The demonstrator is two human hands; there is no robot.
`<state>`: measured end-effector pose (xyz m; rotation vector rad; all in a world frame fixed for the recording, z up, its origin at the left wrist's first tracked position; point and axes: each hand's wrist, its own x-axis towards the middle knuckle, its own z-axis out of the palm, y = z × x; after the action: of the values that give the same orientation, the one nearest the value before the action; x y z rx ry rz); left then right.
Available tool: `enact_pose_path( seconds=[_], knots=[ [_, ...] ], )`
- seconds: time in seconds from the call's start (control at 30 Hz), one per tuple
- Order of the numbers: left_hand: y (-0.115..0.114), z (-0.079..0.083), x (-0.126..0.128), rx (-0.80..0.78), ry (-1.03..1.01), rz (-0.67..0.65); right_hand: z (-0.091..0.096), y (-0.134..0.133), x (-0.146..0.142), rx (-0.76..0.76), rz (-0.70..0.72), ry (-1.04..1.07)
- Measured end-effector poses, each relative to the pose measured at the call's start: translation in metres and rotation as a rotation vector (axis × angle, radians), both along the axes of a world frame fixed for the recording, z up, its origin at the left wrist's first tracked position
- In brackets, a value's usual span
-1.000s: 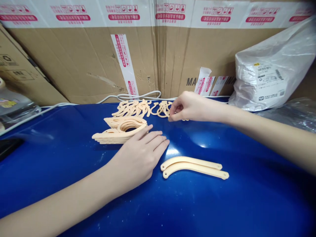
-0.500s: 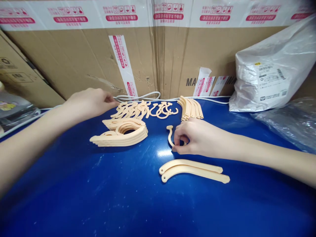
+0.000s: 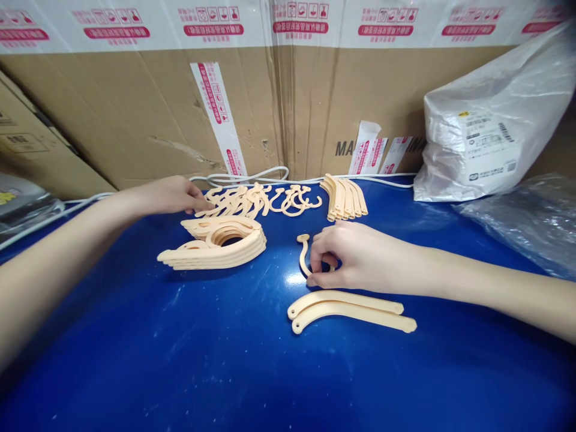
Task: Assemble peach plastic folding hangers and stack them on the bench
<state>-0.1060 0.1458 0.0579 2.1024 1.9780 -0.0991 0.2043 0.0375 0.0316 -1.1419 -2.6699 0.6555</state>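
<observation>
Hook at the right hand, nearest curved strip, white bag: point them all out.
Hook (image 3: 302,258): head view, on its curved stem.
Nearest curved strip (image 3: 355,313): head view, midway along its upper face.
White bag (image 3: 490,99): head view, upper part of its front.

- From my end, this looks like a small workshop or packing corner; I can't tell what building it is in.
- I see a glossy, deep-blue bench (image 3: 180,360) with pale specks and scuffs on its surface.
- Small beige hook-shaped parts (image 3: 293,213) and long curved beige bars (image 3: 346,309) lie on it in separate groups, as at an assembly spot.
- Tall brown cardboard boxes (image 3: 135,108) line the far side, crossed by white packing tape (image 3: 164,24) with red print.
- On my right sits a whitish plastic mailing bag (image 3: 490,102) with a barcoded paper label (image 3: 492,147), beside crumpled clear plastic wrap (image 3: 526,219).
- A thin white cable (image 3: 391,182) runs loose along the back edge.
</observation>
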Motion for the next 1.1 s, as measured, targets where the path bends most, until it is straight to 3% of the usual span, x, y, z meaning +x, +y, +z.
enact_pose_path(
  seconds=[0.13,0.3,0.47,0.6,0.77,0.87,0.97,1.1],
  knots=[
    [-0.008,-0.001,-0.003,0.034,-0.074,-0.007,-0.002,-0.001,-0.001,0.019,0.018,0.017],
    [-0.017,0.01,0.002,0.137,-0.135,0.003,-0.005,-0.003,0.0,0.101,0.045,0.052],
    [-0.033,0.021,0.022,0.399,-0.176,0.019,-0.007,-0.004,-0.003,0.175,0.076,0.078],
    [-0.051,0.021,0.049,0.528,-0.243,-0.051,-0.013,-0.003,-0.007,0.219,0.064,0.088],
    [-0.069,0.016,0.078,0.382,-0.473,-0.199,-0.018,0.001,-0.008,0.255,0.087,0.157],
    [-0.076,0.013,0.084,0.293,-0.557,-0.318,-0.009,0.005,-0.003,0.336,-0.035,0.263],
    [-0.081,0.013,0.086,0.215,-0.539,-0.479,0.007,0.013,0.006,0.483,-0.221,0.39],
    [-0.083,0.013,0.085,0.178,-0.434,-0.613,0.021,0.025,0.018,0.594,-0.164,0.276]
  ],
)
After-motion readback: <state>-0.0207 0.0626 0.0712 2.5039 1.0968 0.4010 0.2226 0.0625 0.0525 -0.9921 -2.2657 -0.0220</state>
